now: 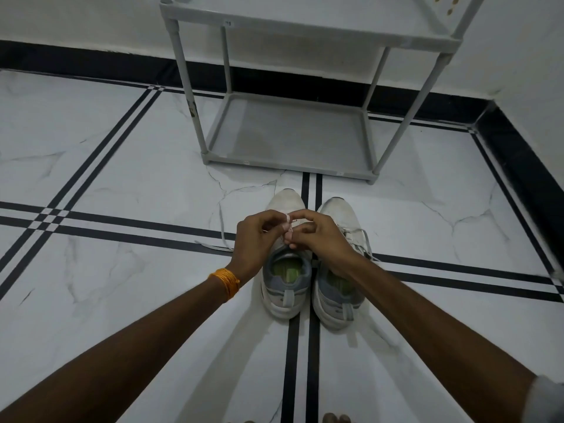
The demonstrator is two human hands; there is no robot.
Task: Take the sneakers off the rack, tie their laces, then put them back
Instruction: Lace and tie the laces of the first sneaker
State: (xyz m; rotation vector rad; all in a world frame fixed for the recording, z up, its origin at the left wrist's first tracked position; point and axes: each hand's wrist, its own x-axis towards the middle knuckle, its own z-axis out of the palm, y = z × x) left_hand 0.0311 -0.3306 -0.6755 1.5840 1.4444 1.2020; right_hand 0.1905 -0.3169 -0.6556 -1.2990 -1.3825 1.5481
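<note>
Hands (288, 236) pinching left sneaker's (285, 282) lace (287, 225)

The white marble-veined tile floor (122, 178) is crossed by paired black stripes and edged by a black skirting band (91, 61) under the white wall, the pale grey metal shoe rack (290, 132) is plain, the white-and-grey sneakers (285, 288) show green insoles, and an orange thread band (225, 282) rings one wrist.
</note>
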